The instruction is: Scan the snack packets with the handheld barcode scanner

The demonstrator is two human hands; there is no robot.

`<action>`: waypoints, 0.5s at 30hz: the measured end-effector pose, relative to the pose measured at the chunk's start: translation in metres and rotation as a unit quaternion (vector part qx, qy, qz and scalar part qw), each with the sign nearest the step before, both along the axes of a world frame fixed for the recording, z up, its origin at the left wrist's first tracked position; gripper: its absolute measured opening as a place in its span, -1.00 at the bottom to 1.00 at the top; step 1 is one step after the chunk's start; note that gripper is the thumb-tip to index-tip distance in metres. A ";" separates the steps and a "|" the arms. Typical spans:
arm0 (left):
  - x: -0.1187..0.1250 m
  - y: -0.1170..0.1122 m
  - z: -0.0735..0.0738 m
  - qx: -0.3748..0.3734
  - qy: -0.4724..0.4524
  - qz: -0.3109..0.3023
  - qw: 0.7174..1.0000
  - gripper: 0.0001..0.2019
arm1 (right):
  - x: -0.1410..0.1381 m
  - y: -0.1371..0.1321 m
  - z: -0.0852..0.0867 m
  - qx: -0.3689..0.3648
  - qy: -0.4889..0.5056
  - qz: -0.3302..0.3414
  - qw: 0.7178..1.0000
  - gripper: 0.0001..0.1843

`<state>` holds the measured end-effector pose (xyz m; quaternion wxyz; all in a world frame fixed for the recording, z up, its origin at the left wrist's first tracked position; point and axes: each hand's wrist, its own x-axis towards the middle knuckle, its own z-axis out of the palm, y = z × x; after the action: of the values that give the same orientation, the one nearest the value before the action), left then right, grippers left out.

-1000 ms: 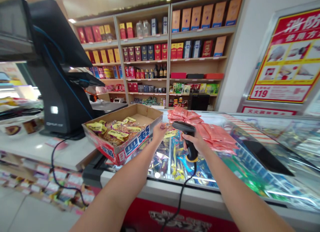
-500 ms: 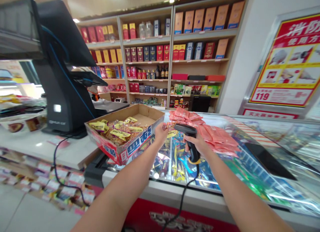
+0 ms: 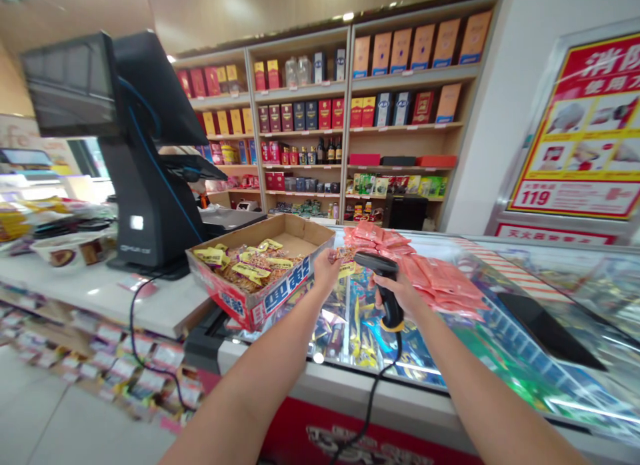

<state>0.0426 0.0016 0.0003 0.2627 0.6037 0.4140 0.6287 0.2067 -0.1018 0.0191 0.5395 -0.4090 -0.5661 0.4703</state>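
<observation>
My left hand (image 3: 326, 270) pinches a small yellow-and-orange snack packet (image 3: 344, 262) just past the corner of a cardboard box (image 3: 273, 295). My right hand (image 3: 403, 293) grips a black barcode scanner (image 3: 384, 283) by its handle, its head close against the packet. The scanner's black cable hangs down over the counter front. Both hands hover above the glass top of a freezer case (image 3: 500, 331). The box holds several more yellow-labelled packets (image 3: 245, 268).
A row of pink packets (image 3: 430, 278) lies on the glass behind the scanner. A black checkout terminal (image 3: 145, 158) stands on the white counter (image 3: 105, 295) at left, with a cable running down. Shelves of boxed goods (image 3: 350, 118) fill the back wall. A red poster (image 3: 585, 138) hangs at right.
The view has tilted up and shifted left a little. Both hands keep the same hold, packet and scanner staying together above the glass.
</observation>
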 end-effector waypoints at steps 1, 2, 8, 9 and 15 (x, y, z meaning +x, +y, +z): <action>-0.002 -0.001 0.005 0.001 -0.001 0.008 1.000 -0.90 | -0.001 0.001 -0.001 0.001 0.007 0.001 1.000 -0.68; -0.004 -0.003 0.010 0.000 -0.003 0.014 1.000 -0.90 | -0.002 0.002 -0.001 0.001 0.012 0.001 1.000 -0.69; -0.047 -0.025 0.062 0.013 0.022 0.089 0.996 -0.89 | -0.025 0.001 0.016 0.027 -0.021 0.013 0.999 -0.72; -0.060 -0.030 0.071 0.015 0.033 0.110 0.993 -0.90 | -0.031 0.001 0.020 0.029 -0.028 0.018 0.999 -0.73; -0.152 -0.053 0.100 -0.004 0.124 0.215 0.969 -0.88 | -0.072 0.004 0.041 0.053 -0.053 0.056 0.996 -0.71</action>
<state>-0.1095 -0.0511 0.1005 0.0706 0.5729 0.5655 0.5891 0.1343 -0.0980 0.0596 0.5023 -0.3719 -0.6400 0.4469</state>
